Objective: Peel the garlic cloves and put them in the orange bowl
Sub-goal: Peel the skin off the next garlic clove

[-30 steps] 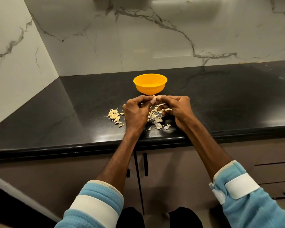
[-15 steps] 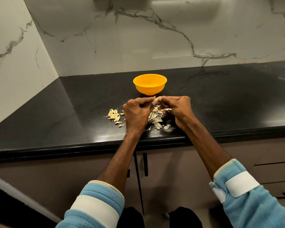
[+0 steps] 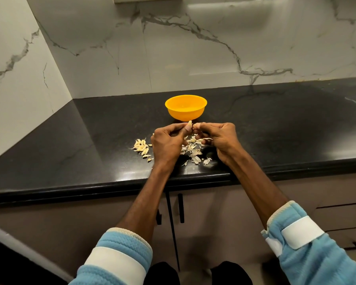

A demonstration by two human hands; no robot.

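The left hand [image 3: 169,141] and right hand [image 3: 221,136] meet fingertip to fingertip, fingers curled, together pinching one small garlic clove [image 3: 190,122]. Just beyond it stands the orange bowl [image 3: 185,114]. Papery skins [image 3: 194,153] lie scattered beneath the hands on the black countertop [image 3: 90,140], and a pile of cloves [image 3: 141,146] sits left.

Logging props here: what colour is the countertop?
Black, with a glossy sheen; the countertop shows best in the head view.
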